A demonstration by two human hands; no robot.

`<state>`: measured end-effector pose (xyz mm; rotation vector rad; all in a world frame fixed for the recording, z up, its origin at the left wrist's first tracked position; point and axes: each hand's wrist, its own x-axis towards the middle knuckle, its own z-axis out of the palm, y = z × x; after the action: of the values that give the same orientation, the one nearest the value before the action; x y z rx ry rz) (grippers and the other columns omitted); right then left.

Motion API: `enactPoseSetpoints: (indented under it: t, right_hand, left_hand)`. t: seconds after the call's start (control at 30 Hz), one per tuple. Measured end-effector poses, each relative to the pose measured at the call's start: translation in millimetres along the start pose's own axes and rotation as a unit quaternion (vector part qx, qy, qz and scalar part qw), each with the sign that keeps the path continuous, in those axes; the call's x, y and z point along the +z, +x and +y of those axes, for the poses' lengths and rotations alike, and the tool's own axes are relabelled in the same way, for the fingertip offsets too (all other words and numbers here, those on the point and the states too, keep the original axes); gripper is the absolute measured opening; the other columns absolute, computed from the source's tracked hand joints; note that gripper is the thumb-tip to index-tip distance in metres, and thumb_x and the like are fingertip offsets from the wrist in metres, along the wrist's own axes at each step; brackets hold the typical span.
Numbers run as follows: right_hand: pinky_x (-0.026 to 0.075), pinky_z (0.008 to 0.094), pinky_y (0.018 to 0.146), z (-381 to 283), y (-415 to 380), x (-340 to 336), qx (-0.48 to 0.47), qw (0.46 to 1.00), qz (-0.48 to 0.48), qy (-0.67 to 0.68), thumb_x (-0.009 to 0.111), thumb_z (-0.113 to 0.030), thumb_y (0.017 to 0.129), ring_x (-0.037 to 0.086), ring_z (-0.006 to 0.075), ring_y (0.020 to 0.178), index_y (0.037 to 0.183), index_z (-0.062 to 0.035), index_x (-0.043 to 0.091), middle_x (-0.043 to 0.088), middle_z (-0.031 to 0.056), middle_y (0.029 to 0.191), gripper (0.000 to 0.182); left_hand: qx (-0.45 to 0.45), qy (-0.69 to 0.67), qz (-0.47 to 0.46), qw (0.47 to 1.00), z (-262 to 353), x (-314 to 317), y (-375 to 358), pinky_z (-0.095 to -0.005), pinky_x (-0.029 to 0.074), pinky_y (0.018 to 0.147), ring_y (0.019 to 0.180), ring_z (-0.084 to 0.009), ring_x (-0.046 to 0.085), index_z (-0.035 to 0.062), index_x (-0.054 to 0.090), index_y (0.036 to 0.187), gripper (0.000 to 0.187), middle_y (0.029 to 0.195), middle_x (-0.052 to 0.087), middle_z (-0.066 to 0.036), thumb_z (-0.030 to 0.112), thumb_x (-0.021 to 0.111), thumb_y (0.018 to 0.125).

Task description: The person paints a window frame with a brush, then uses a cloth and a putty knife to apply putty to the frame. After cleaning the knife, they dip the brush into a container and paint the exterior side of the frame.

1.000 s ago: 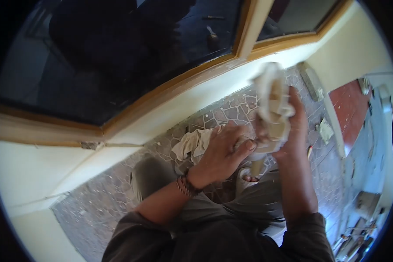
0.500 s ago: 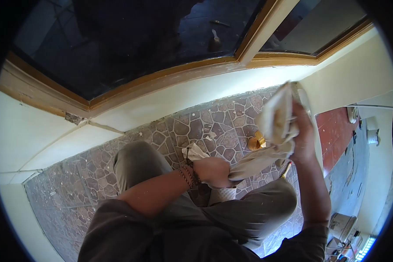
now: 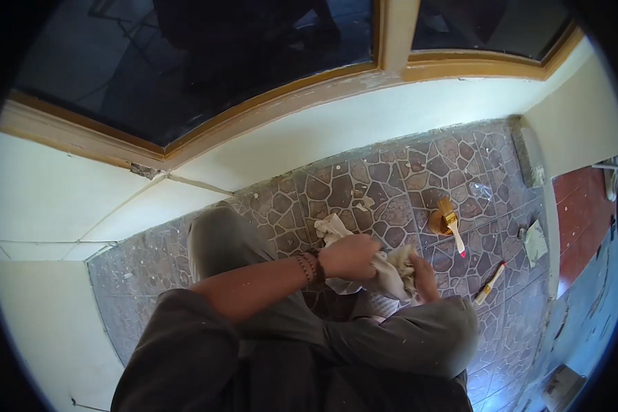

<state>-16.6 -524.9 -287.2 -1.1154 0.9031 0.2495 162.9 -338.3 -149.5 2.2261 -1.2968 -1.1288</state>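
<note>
A bunched cream cloth [image 3: 393, 276] is between my two hands, low over the floor between my knees. My left hand [image 3: 350, 257] is closed round its left end, with beaded bracelets on the wrist. At the cloth's right end, my right hand [image 3: 425, 278] grips it, partly hidden behind the folds and my knee. Part of a pale cloth [image 3: 331, 226] shows on the floor just beyond my left hand. To the right, a paintbrush [image 3: 453, 226] rests across a small round container [image 3: 437, 222]. Nearer my right knee lies a second brush [image 3: 489, 283].
A wooden window frame [image 3: 274, 106] with dark glass runs above a pale wall [image 3: 288, 151]. Patterned stone-like floor [image 3: 391, 172] carries small scraps. A pale sheet [image 3: 535, 243] and a narrow block [image 3: 529, 154] lie to the right, beside a red floor area [image 3: 580, 206].
My right hand has come down and inward with the cloth, which is now bunched instead of stretched. The view has shifted, showing more floor and both brushes on the right.
</note>
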Motion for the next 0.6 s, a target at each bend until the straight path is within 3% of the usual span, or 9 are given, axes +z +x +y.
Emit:
enactPoseSetpoints:
  t: [0.1, 0.17, 0.2, 0.3, 0.33, 0.37, 0.43, 0.5, 0.6]
  right_hand:
    - [0.047, 0.0275, 0.061, 34, -4, -40, -0.040, 0.993, 0.061, 0.097, 0.059, -0.034, 0.091, 0.058, 0.0109, 0.068, 0.099, 0.0003, 0.061, 0.063, 0.0037, 0.080, 0.035]
    - [0.049, 0.0342, 0.066, 18, -30, -44, -0.073, 0.985, 0.103, -0.121, 0.059, -0.033, 0.090, 0.064, 0.0223, 0.073, 0.102, 0.0004, 0.059, 0.066, 0.0110, 0.082, 0.036]
    - [0.049, 0.0342, 0.066, 18, -32, -42, -0.067, 0.985, 0.109, -0.112, 0.059, -0.033, 0.090, 0.064, 0.0223, 0.073, 0.102, 0.0004, 0.059, 0.066, 0.0110, 0.082, 0.036]
    - [0.048, 0.0488, 0.076, 16, -27, -33, -0.271, 0.904, 0.122, -0.309, 0.055, -0.032, 0.091, 0.059, 0.0483, 0.095, 0.123, -0.0063, 0.050, 0.063, 0.0282, 0.095, 0.041]
    - [0.048, 0.0518, 0.074, 30, -18, -33, -0.312, 0.853, 0.186, -0.374, 0.056, -0.032, 0.091, 0.060, 0.0484, 0.087, 0.136, -0.0112, 0.040, 0.063, 0.0278, 0.095, 0.052]
    - [0.049, 0.0537, 0.069, 1, -33, -20, -0.246, 0.876, 0.176, -0.377, 0.057, -0.032, 0.090, 0.060, 0.0490, 0.080, 0.142, -0.0114, 0.029, 0.064, 0.0271, 0.096, 0.062]
    - [0.050, 0.0501, 0.058, -20, -37, -12, -0.302, 0.848, 0.151, -0.408, 0.061, -0.029, 0.087, 0.062, 0.0431, 0.069, 0.143, -0.0112, 0.029, 0.065, 0.0235, 0.095, 0.067]
    - [0.050, 0.0471, 0.058, -20, -32, -8, -0.351, 0.826, 0.163, -0.409, 0.065, -0.026, 0.085, 0.063, 0.0408, 0.066, 0.142, -0.0117, 0.032, 0.065, 0.0211, 0.082, 0.068]
    - [0.052, 0.0427, 0.056, -24, -29, -8, -0.373, 0.804, 0.164, -0.433, 0.065, -0.027, 0.085, 0.064, 0.0368, 0.066, 0.140, -0.0114, 0.036, 0.065, 0.0185, 0.086, 0.065]
  left_hand:
    - [0.139, -0.068, 0.064, 0.986, 15, 30, 30, -0.0416, 0.047, 0.082, 0.094, -0.0362, 0.057, -0.0011, 0.059, 0.093, 0.033, 0.099, 0.058, -0.020, 0.023, 0.066, 0.072]
    - [0.155, -0.118, 0.066, 0.979, 29, 45, 45, -0.0421, 0.044, 0.086, 0.098, -0.0346, 0.053, 0.0021, 0.060, 0.098, 0.032, 0.103, 0.055, -0.017, 0.019, 0.067, 0.071]
    - [0.158, -0.118, 0.054, 0.979, 33, 53, 51, -0.0421, 0.044, 0.086, 0.098, -0.0346, 0.053, 0.0021, 0.060, 0.098, 0.032, 0.103, 0.055, -0.017, 0.019, 0.067, 0.071]
    - [0.181, -0.054, 0.229, 0.955, 23, 91, 71, -0.0439, 0.040, 0.093, 0.107, -0.0351, 0.052, 0.0073, 0.061, 0.110, 0.039, 0.108, 0.055, -0.017, 0.014, 0.066, 0.071]
    - [0.187, -0.021, 0.247, 0.951, 11, 98, 75, -0.0436, 0.040, 0.095, 0.108, -0.0354, 0.051, 0.0078, 0.061, 0.111, 0.040, 0.110, 0.055, -0.017, 0.013, 0.065, 0.071]
    - [0.187, 0.001, 0.257, 0.948, 5, 102, 71, -0.0434, 0.039, 0.096, 0.110, -0.0357, 0.051, 0.0083, 0.061, 0.112, 0.041, 0.111, 0.054, -0.018, 0.012, 0.065, 0.071]
    - [0.160, 0.044, 0.268, 0.949, -3, 104, 63, -0.0468, 0.040, 0.090, 0.104, -0.0385, 0.050, 0.0113, 0.058, 0.117, 0.047, 0.109, 0.053, -0.021, 0.016, 0.064, 0.071]
    - [0.113, 0.056, 0.279, 0.952, 0, 103, 61, -0.0465, 0.039, 0.088, 0.102, -0.0364, 0.050, 0.0096, 0.058, 0.117, 0.045, 0.106, 0.054, -0.018, 0.017, 0.064, 0.073]
    - [0.066, 0.073, 0.238, 0.966, 8, 103, 56, -0.0450, 0.038, 0.083, 0.098, -0.0334, 0.051, 0.0084, 0.057, 0.117, 0.043, 0.102, 0.055, -0.015, 0.018, 0.064, 0.075]
